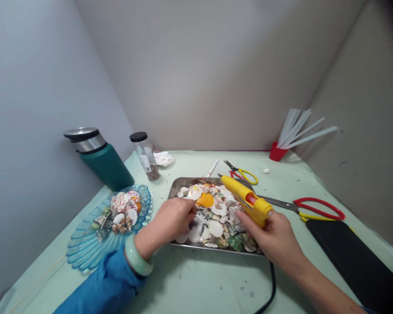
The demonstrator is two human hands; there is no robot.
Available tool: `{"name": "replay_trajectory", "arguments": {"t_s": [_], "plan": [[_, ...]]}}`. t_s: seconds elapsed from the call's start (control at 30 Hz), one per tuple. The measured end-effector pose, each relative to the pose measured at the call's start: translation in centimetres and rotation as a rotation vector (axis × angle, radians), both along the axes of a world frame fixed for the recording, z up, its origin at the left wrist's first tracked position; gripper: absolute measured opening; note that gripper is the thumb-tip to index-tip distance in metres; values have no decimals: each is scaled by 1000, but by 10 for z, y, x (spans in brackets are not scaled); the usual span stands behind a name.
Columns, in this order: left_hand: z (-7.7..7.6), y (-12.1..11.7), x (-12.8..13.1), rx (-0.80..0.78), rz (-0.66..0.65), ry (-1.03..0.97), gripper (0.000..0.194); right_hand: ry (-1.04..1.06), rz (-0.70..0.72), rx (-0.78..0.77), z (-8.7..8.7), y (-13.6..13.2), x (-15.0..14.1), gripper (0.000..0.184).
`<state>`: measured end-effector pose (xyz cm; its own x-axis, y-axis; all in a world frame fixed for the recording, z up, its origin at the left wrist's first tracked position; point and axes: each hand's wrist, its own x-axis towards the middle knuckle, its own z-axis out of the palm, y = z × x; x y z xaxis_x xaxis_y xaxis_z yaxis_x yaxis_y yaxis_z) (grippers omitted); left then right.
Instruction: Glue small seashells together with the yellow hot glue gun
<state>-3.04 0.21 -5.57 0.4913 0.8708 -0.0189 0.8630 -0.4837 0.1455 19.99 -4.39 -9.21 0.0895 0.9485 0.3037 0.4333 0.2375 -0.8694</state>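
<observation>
A metal tray (178, 184) in the middle of the table holds a heap of mixed seashells (216, 211). My left hand (172, 220), with a pale green bangle on the wrist, reaches into the shells with its fingers curled down among them; whether it grips a shell is hidden. My right hand (275, 240) is closed round the handle of a yellow glue gun (245, 198), whose nozzle points left and away over the tray. The gun's black cord (271, 283) trails off toward the table's near edge.
A blue shell-shaped glass dish (91, 248) with shells glued on lies at the left. Behind it stand a green flask (101, 159) and a small jar (146, 156). Red-handled scissors (314, 208), yellow snips (245, 174), a red cup of glue sticks (278, 151) and a black pad (353, 257) lie to the right.
</observation>
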Motion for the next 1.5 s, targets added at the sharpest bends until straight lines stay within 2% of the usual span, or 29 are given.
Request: {"name": "replay_trajectory", "arguments": {"t_s": [0.27, 0.4, 0.57, 0.7, 0.87, 1.03, 1.3, 1.43, 1.5], "plan": [[7, 10, -11, -109, 63, -245, 10, -13, -6, -6, 1, 0, 0, 30], [12, 12, -14, -198, 81, -381, 18, -25, -13, -6, 2, 0, 0, 28], [9, 14, -17, -416, 179, -623, 8, -29, -26, -5, 3, 1, -1, 28], [9, 12, -16, -627, 209, -827, 17, -22, -25, 6, 5, 1, -2, 29], [9, 11, -19, -760, 236, -968, 22, -44, -45, 19, 4, 0, -1, 23], [3, 13, -19, -807, 247, -1000, 20, -56, -40, 25, 2, 0, 0, 21], [2, 12, -16, -762, 252, -981, 15, -68, -27, 41, 5, -1, 0, 19], [6, 11, -17, -746, 205, -891, 15, -68, -31, 44, 6, -1, 0, 18], [8, 10, -17, -593, 140, -697, 19, -67, -33, 36, 6, 0, 0, 18]]}}
